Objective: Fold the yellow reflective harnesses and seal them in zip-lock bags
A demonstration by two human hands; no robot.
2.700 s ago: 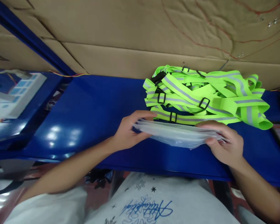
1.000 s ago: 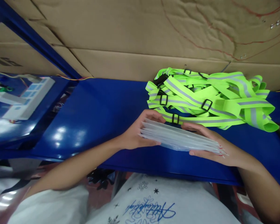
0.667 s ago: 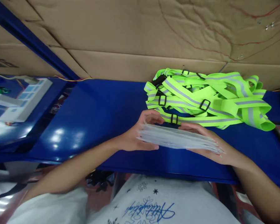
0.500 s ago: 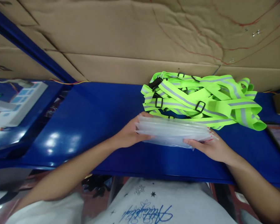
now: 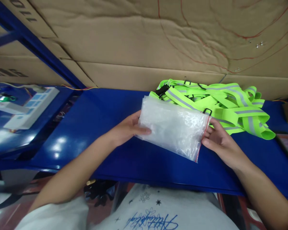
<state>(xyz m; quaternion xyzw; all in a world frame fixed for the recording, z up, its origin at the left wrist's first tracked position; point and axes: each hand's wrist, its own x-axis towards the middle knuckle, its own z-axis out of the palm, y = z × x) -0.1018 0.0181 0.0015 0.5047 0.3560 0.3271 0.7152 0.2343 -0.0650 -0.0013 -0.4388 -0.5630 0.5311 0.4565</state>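
Note:
A stack of clear plastic zip bags (image 5: pixel 172 126) with a red line along its right edge is held above the blue table, its flat face tilted up toward me. My left hand (image 5: pixel 128 129) pinches the stack's left end, thumb on top and fingers behind. At the red-lined end is my right hand (image 5: pixel 218 140), its fingers loosely curled and apart from the thumb. Its fingertips and thumb lie against or just beside that edge, without a visible firm grip. Behind the bags lies a heap of neon-yellow reflective straps (image 5: pixel 230 105) with black buckles, partly covered by the stack.
Cardboard (image 5: pixel 124 41) lines the back of the blue table (image 5: pixel 86 115), with red thread hanging across it. A white power strip (image 5: pixel 33 108) lies at the left, near a blue metal post (image 5: pixel 45 48). The table's front edge runs close to my body.
The bag stack has turned from nearly edge-on to showing its broad face. My right hand has loosened from its grip and sits at the red-lined edge. The view has shifted slightly.

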